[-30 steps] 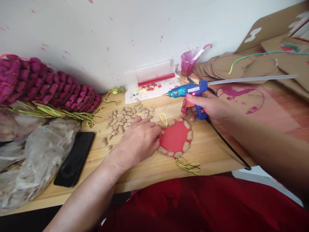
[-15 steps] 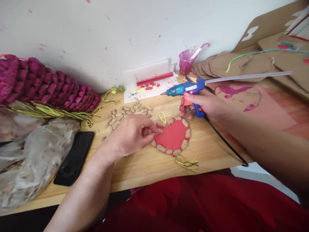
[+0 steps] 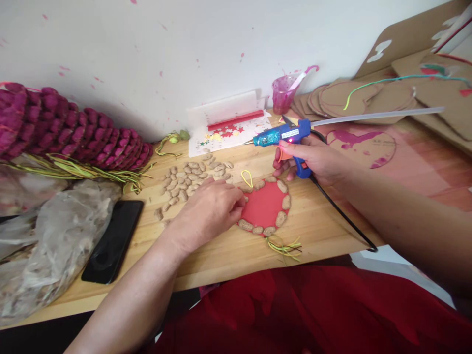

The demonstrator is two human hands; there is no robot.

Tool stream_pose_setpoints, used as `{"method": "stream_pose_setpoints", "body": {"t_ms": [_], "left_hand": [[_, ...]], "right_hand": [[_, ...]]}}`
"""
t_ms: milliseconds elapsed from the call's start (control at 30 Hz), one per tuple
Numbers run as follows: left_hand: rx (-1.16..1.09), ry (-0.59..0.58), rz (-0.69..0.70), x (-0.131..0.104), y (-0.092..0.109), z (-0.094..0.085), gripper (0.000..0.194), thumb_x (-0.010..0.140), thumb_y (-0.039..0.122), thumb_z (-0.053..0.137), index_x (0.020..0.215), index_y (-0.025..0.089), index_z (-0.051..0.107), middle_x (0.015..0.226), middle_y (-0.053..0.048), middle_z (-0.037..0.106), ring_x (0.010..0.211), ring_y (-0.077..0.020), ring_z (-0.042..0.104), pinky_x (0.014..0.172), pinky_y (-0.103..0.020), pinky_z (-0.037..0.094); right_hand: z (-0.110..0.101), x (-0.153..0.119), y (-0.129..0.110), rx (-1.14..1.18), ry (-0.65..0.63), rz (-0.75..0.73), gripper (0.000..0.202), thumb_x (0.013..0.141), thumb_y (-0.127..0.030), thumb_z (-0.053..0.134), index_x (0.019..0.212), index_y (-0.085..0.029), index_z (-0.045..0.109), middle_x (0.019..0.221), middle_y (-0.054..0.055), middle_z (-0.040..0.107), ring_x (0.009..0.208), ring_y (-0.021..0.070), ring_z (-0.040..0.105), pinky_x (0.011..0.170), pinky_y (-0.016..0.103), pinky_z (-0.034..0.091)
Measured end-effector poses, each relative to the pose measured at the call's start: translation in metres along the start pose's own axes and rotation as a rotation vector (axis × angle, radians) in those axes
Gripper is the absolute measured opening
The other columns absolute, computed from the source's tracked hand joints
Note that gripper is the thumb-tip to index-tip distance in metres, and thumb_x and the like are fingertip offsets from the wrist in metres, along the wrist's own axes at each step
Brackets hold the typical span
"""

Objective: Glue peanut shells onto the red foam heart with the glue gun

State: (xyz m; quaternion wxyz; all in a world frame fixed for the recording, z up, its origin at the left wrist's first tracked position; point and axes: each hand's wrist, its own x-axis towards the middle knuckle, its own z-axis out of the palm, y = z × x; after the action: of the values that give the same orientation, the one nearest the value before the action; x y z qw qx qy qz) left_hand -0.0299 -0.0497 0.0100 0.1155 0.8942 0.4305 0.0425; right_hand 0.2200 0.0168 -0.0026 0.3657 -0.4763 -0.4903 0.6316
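Observation:
My right hand (image 3: 308, 157) grips a blue hot glue gun (image 3: 282, 133), its nozzle pointing left and its small light lit. A long clear glue stick (image 3: 379, 115) juts from the gun's back. My left hand (image 3: 217, 209) is closed, its fingertips at the left edge of a round red piece (image 3: 263, 206) on the table. A peanut at those fingertips is mostly hidden by them. Unshelled peanuts (image 3: 280, 219) line the red piece's rim. A yellow loop (image 3: 247, 179) is at its top and a yellow-green tassel (image 3: 285, 247) at its bottom.
Loose peanuts (image 3: 190, 174) lie behind my left hand. A black phone (image 3: 112, 241) and plastic bag (image 3: 62, 241) are at left, below magenta stacked pieces (image 3: 73, 130). Along the back are paper with stars (image 3: 199, 147), a stained cup (image 3: 282, 93) and cardboard discs (image 3: 339, 98).
My left hand has turned and shifted slightly right, its fingers now lower over the peanut at the red piece's left edge. The right hand and glue gun have hardly moved.

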Motion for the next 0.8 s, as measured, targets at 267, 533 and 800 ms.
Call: {"method": "stream_pose_setpoints", "body": {"t_ms": [267,533,800], "left_hand": [[-0.412,-0.125,-0.042,-0.011,-0.013,-0.027,0.012,0.081,0.016,0.062,0.082,0.02,0.073,0.065,0.004,0.062,0.057,-0.0092,0.05,0.056,-0.023,0.037],[-0.667,-0.519,0.011,-0.023,-0.024,-0.061,0.016,0.085,0.033,0.076,0.079,0.018,0.078,0.069,0.0,0.066,0.062,-0.0096,0.059,0.057,-0.019,0.044],[-0.293,0.062,-0.261,-0.023,-0.066,-0.057,0.02,0.087,0.03,0.065,0.094,0.022,0.081,0.089,-0.004,0.075,0.077,-0.0161,0.066,0.07,-0.026,0.048]], "right_hand": [[0.004,-0.006,-0.002,-0.009,0.038,-0.015,0.031,0.085,-0.047,0.078,0.079,-0.02,0.066,0.076,0.006,0.071,0.065,0.0197,0.074,0.045,0.024,0.05],[-0.001,0.0,0.001,-0.021,-0.02,0.017,0.032,0.084,-0.048,0.077,0.077,-0.019,0.066,0.075,0.006,0.072,0.066,0.0201,0.073,0.047,0.025,0.051],[0.0,-0.004,-0.003,-0.014,-0.009,0.043,0.028,0.086,-0.043,0.076,0.076,-0.019,0.065,0.08,0.008,0.072,0.069,0.0198,0.073,0.052,0.027,0.05]]}}
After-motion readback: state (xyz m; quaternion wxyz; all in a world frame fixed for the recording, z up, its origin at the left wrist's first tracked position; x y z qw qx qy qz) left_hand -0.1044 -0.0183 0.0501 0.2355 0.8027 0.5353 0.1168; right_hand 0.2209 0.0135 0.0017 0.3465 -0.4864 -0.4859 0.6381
